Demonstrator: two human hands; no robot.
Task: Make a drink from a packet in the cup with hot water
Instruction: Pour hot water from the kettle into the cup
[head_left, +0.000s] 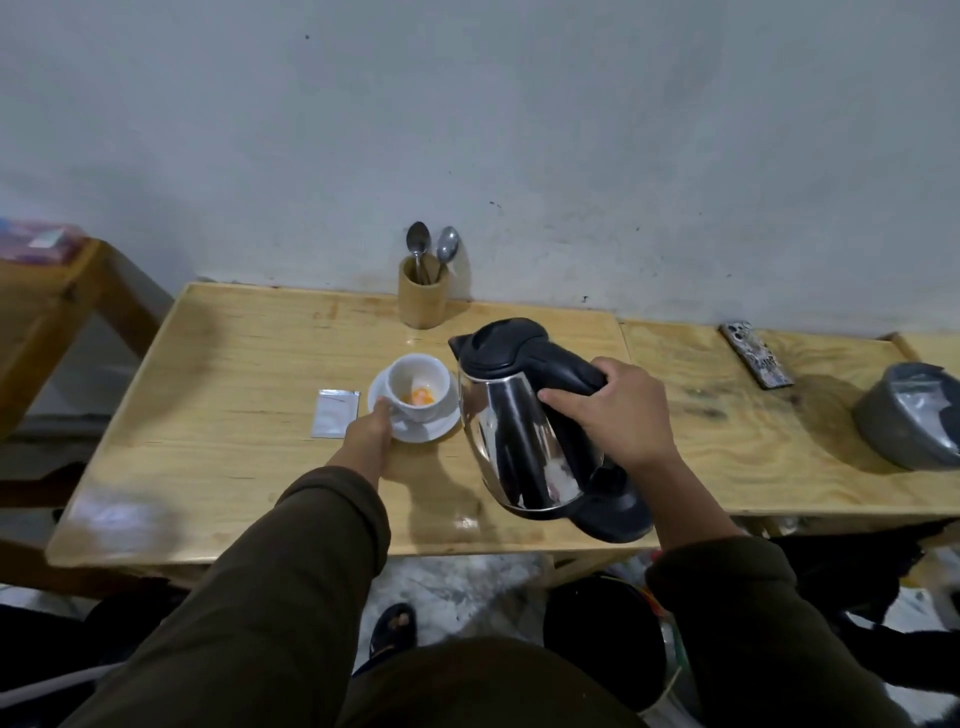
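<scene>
While tilted, kettle (524, 431) in right-hand grip (618, 415).

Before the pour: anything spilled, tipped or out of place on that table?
Nothing spilled. The kettle is tilted, held by the right hand, its lid shut. The cup stands upright on its saucer, orange powder inside, left hand steadying it. The packet lies flat beside it.

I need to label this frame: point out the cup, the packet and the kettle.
cup (434, 402): head view, on its white outer wall.
packet (335, 414): head view, on the middle of the flat sachet.
kettle (519, 441): head view, on its shiny steel body.
</scene>
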